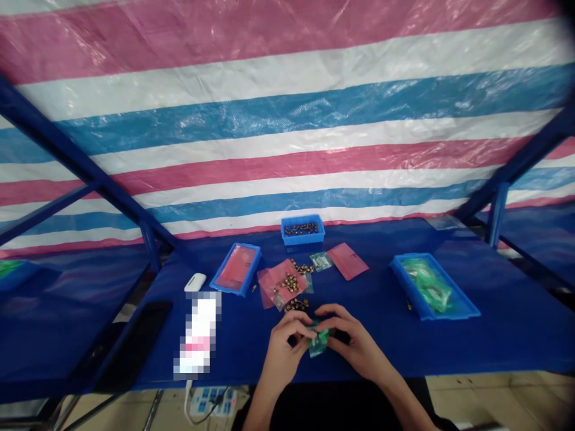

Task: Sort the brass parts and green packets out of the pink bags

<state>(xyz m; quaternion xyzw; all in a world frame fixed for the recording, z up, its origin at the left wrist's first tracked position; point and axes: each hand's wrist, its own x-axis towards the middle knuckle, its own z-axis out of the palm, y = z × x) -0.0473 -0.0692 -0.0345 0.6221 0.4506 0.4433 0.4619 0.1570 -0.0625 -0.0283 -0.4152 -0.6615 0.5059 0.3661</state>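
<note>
Near the front edge of the blue table, both hands pinch a small green plastic bag (318, 343). My left hand (290, 338) grips its left side between thumb and fingers. On its right side, my right hand (348, 335) has fingers and thumb closed. What the bag contains is too small to make out. Just beyond my hands lie pink bags (269, 287) with small brass-coloured metal parts (290, 283) heaped on them. More such parts (296, 305) lie close to my left fingertips.
A blue tray (302, 240) of dark metal parts stands at the back. Another blue tray (245, 290) holds pink bags; a right-hand blue tray (469, 312) holds green bags. A pink bag (348, 261), a small clear bag (320, 261), a white device (195, 282) and a black phone-like slab (135, 344) lie around.
</note>
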